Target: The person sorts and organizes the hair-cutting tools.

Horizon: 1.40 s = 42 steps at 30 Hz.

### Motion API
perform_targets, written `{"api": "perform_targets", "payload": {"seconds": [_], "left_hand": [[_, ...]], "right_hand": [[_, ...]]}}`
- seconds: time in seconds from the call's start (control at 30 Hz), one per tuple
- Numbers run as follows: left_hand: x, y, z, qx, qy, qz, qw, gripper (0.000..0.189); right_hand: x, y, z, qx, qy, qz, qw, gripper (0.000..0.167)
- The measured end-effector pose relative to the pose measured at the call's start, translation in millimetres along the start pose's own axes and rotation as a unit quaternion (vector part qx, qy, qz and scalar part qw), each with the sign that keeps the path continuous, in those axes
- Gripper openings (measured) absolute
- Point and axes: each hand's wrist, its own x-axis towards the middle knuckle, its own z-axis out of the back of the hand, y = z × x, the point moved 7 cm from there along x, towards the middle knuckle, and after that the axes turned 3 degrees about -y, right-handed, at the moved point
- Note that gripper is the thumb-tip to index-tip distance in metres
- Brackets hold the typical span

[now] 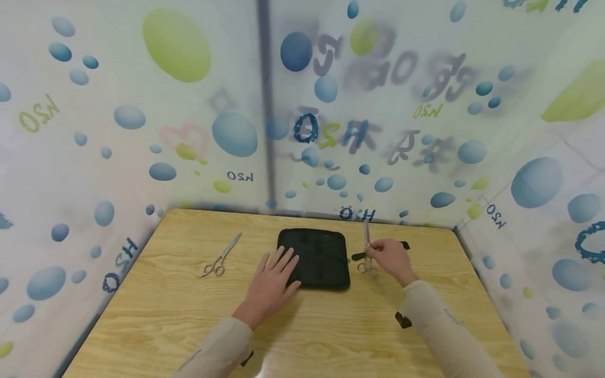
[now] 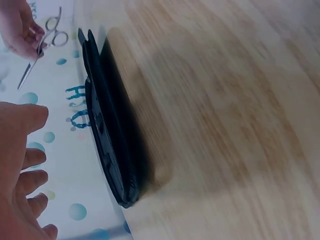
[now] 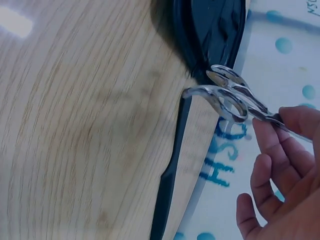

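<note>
At the left of the light wood table (image 1: 137, 320), a pair of hairdressing scissors (image 1: 224, 255) lies flat, its blades together and its points directed toward the back wall. This orientation presents the finger rings to the person, a placing that seems convenient for picking up by the handles.

The left hand (image 1: 268, 286), palm down, extends from a beige sleeve (image 1: 222, 341); its fingers are straight and slightly spread, gripping nothing. They overlap the near-left edge of a flat black case (image 1: 321, 262) in the head view, though whether they touch it cannot be told. Such a position would suit steadying the case, which lies squarely before the person at mid-table, within reach of both hands. A small pull shows at its right edge.

Just right of the case, a slender black tool (image 3: 171, 165), perhaps a comb, rests on the table; its teeth, if any, cannot be made out.

Above it, the right hand (image 1: 389, 257) pinches a second pair of scissors (image 1: 367, 236) between thumb and fingertips, near the pivot. The pair is lifted clear of the table, points away from the person and rings nearer; gripping by the middle presumably balances it and leaves the rings free.
</note>
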Motion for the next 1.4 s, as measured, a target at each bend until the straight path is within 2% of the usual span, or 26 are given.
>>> {"api": "perform_targets", "payload": {"seconds": [0.23,0.4,0.6,0.73,0.9,1.13,1.4], "left_hand": [[14.3,-7.8,2.3,-0.002,-0.002,0.004,1.0,0.06],[25.5,-16.3,2.6,0.008,-0.018,0.007,0.9998,0.057],[39.6,-29.6,-3.7,-0.004,-0.02,0.015,0.9997,0.054],[44.4,-35.7,-8.9,-0.013,-0.01,0.029,0.9994,0.051],[45.0,-38.9,-12.5,-0.023,-0.016,0.045,0.9986,0.048],[47.1,-40.3,-17.0,-0.031,-0.049,0.05,0.9971,0.045],[52.1,-40.1,-17.3,-0.042,-0.104,0.05,0.9924,0.027]], "right_hand": [[0.5,22,-13,0.032,-0.01,0.017,0.9993,0.023],[0.5,36,-24,0.045,-0.019,0.017,0.9987,0.02],[-2.4,52,-36,0.051,-0.041,0.014,0.9977,0.02],[-6.7,62,-45,0.068,-0.043,0.021,0.9965,0.017],[-11.5,67,-57,0.096,-0.033,0.014,0.9947,0.016],[-15.5,72,-66,0.157,-0.015,-0.01,0.9874,0.017],[-16.4,74,-75,0.206,0.003,-0.044,0.9776,0.018]]}}
